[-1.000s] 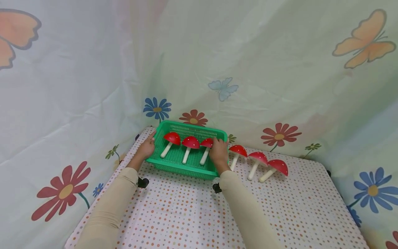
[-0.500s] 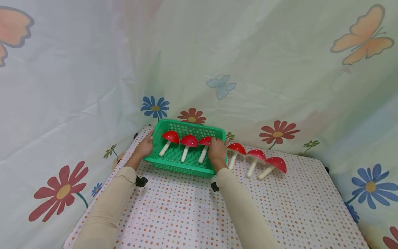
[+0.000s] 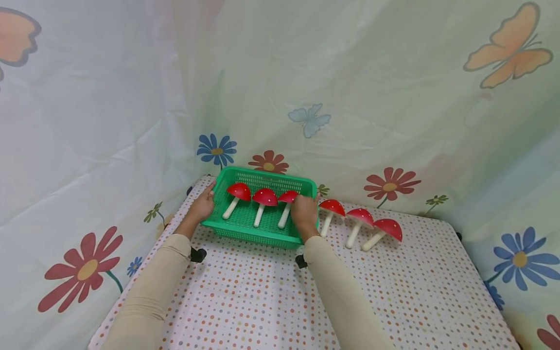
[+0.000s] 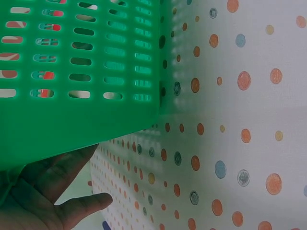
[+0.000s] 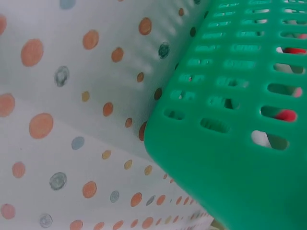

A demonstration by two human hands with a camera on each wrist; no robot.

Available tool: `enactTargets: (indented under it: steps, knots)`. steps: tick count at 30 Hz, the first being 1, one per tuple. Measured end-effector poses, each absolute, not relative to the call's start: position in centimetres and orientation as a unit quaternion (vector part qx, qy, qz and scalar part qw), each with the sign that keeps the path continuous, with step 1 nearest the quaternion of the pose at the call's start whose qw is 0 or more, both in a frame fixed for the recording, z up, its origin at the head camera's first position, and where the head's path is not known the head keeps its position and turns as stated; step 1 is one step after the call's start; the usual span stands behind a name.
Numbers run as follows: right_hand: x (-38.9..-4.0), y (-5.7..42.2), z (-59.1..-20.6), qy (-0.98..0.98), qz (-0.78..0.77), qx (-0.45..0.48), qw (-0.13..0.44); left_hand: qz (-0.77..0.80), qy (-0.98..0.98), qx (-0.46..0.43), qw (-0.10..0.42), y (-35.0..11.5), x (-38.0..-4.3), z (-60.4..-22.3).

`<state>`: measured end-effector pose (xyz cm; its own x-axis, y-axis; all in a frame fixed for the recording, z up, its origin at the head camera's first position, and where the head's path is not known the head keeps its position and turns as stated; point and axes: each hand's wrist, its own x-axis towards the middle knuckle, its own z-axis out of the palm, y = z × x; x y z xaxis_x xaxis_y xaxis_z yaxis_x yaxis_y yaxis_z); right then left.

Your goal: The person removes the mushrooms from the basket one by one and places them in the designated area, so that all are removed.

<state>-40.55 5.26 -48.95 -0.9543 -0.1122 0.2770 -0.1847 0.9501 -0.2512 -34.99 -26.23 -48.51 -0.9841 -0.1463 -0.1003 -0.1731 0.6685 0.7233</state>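
Note:
A green plastic basket (image 3: 258,236) stands on the dotted tablecloth with three toy mushrooms inside, each with a white-dotted red cap and pale stem: a left one (image 3: 238,192), a middle one (image 3: 265,197) and a right one (image 3: 285,214). My left hand (image 3: 202,206) lies against the basket's left end from outside. In the left wrist view its fingers (image 4: 62,175) run straight beneath the rim, with the thumb held apart. Over the right end, my right hand (image 3: 305,211) grips the rim with bent fingers and partly hides the right mushroom's cap. The right wrist view shows only basket wall (image 5: 201,158) and cloth.
Three more toy mushrooms lie on the cloth just right of the basket: a near one (image 3: 331,208), a middle one (image 3: 359,217) and a far one (image 3: 388,229). A printed curtain (image 3: 372,121) with flowers and butterflies rises close behind and beside the table (image 3: 428,291).
The whole head view shifts slightly up and left. My right hand's fingers have bent more over the basket's end; my left hand stays at its side. The mushrooms keep their places.

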Motion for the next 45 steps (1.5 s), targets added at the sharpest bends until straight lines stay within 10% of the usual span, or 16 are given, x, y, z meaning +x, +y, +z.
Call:
enactTargets:
  steps: [45]
  knots:
    - [-37.9, 7.9, -45.6, -0.879, 0.436, 0.030, 0.192, 0.387, 0.918, -0.085, 0.019, -26.2, -34.8, -48.2]
